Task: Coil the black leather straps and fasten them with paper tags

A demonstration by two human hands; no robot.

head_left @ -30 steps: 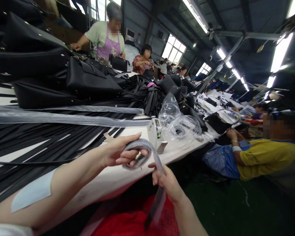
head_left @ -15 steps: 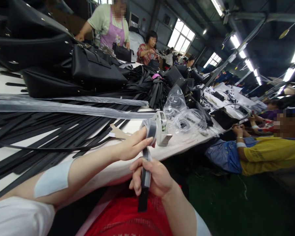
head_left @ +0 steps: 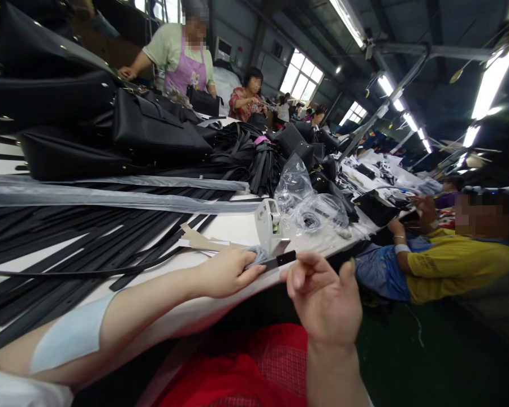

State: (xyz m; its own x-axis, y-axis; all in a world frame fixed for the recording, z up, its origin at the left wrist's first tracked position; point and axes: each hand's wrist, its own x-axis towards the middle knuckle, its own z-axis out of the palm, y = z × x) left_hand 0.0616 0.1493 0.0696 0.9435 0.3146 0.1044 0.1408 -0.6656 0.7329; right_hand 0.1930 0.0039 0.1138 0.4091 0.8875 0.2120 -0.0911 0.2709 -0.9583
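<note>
My left hand (head_left: 229, 272) is closed around a black strap (head_left: 287, 258), pressing it low over the table's front edge. Greyish wrapping is bunched on the strap beside my fingers, and the black end sticks out to the right. My right hand (head_left: 328, 299) is raised beside that end, palm up, with thumb and fingers apart. Its fingertips come close to the strap's tip; whether they touch I cannot tell. Just behind the strap stands a pale tape dispenser (head_left: 263, 223).
Many black straps (head_left: 89, 237) and long grey-wrapped strips (head_left: 110, 199) cover the table's left. Black handbags (head_left: 156, 127) are piled behind. Clear plastic bags (head_left: 311, 212) lie right of the dispenser. A person in a yellow top (head_left: 453, 263) sits at the right.
The strap has swung from pointing down at my lap to pointing right over the table edge. My right hand has released it, moved right and opened. My left hand has lowered slightly.
</note>
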